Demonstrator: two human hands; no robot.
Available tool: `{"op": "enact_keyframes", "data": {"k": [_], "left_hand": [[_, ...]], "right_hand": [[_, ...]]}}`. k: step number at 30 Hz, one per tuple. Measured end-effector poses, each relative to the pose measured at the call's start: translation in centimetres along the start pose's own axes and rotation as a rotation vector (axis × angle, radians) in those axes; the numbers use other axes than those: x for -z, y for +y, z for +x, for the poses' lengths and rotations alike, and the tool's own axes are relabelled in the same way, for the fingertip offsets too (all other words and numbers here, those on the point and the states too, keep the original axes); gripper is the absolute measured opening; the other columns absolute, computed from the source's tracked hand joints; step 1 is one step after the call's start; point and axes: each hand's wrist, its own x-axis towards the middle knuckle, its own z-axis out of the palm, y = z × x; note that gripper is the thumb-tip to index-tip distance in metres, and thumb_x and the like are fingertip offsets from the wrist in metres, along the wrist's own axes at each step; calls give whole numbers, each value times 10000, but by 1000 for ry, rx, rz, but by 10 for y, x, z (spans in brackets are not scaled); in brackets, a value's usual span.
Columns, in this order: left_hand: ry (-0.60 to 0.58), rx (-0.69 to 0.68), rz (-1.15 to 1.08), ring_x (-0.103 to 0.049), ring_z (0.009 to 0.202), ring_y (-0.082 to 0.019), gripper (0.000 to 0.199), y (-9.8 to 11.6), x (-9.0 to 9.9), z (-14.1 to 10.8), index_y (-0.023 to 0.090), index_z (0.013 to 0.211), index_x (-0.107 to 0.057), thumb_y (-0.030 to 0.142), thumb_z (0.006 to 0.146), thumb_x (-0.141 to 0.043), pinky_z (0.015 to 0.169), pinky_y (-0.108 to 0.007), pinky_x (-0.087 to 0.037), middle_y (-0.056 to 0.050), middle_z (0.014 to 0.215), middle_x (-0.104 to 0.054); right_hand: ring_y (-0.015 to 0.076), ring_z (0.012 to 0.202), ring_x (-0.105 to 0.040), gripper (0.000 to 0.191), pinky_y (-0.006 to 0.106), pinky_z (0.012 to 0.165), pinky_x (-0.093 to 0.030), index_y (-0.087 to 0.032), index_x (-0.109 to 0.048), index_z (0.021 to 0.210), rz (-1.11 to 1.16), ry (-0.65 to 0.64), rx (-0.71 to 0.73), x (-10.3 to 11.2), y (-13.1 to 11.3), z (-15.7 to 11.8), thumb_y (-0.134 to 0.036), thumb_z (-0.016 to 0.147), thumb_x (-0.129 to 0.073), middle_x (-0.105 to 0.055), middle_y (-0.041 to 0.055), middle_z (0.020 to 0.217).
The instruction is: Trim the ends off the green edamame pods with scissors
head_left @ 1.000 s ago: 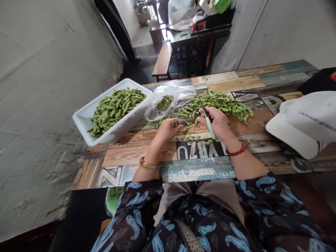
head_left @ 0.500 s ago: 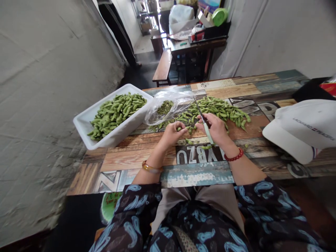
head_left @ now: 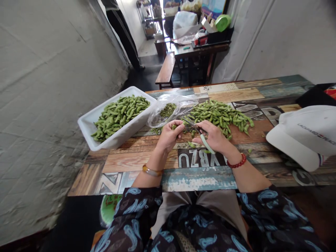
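Note:
My left hand (head_left: 170,135) is closed in a pinch around a green edamame pod (head_left: 174,127), which mostly hides behind the fingers. My right hand (head_left: 213,135) grips scissors with pale green handles (head_left: 207,143). Their dark blades (head_left: 189,122) point up and left, close to the fingertips of my left hand. Beyond both hands a heap of edamame pods (head_left: 219,113) is spread over the table. Small trimmed bits lie around a clear plastic bag (head_left: 154,117), which holds more trimmings (head_left: 168,110). A few loose pods (head_left: 191,144) rest between my wrists.
On the left, a white plastic tub (head_left: 126,130) holds many edamame pods. A white cap (head_left: 301,131) lies at the right on the patterned table (head_left: 141,159). Farther off are a wooden bench (head_left: 166,68), a cluttered second table and a person's dark-trousered leg (head_left: 123,35).
The scissors have swung left, their blades now near my left fingertips. My left hand has risen slightly with its pod. The whole view has shifted a little.

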Motion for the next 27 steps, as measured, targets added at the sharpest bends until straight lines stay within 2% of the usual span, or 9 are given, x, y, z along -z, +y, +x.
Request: {"op": "enact_keyframes", "data": {"k": [4,11,20,27], "left_hand": [[-26,-34,85,-404,423,-39,370,-4,-1,0,155,796,-609,410,645,-830,413,-186,-282,65,558,-503],[-48,-68,203,-406,427,-51,333,-7,0,-2,155,782,-627,428,692,-794,420,-198,-294,57,536,-497],[-11,-80,299,-357,425,-50,282,0,0,-3,159,740,-604,384,701,-769,419,-207,-265,69,521,-463],[-12,-232,567,-468,611,-98,235,1,7,2,160,715,-627,375,748,-715,579,-224,-371,25,637,-554]], "right_hand": [[198,789,-602,458,371,759,-551,-209,-601,1148,9,-74,-5,-1,-4,-1,-416,781,-780,-611,81,1040],[181,747,-574,447,344,711,-533,-206,-595,1141,22,-81,-7,-3,-7,-1,-427,793,-768,-600,72,1015],[163,684,-520,284,301,651,-474,-202,-601,1011,4,-110,13,-3,-3,-1,-375,833,-737,-532,15,842],[168,707,-551,258,305,676,-475,-192,-613,1048,-59,-137,0,2,-9,-1,-328,853,-714,-567,35,891]]}}
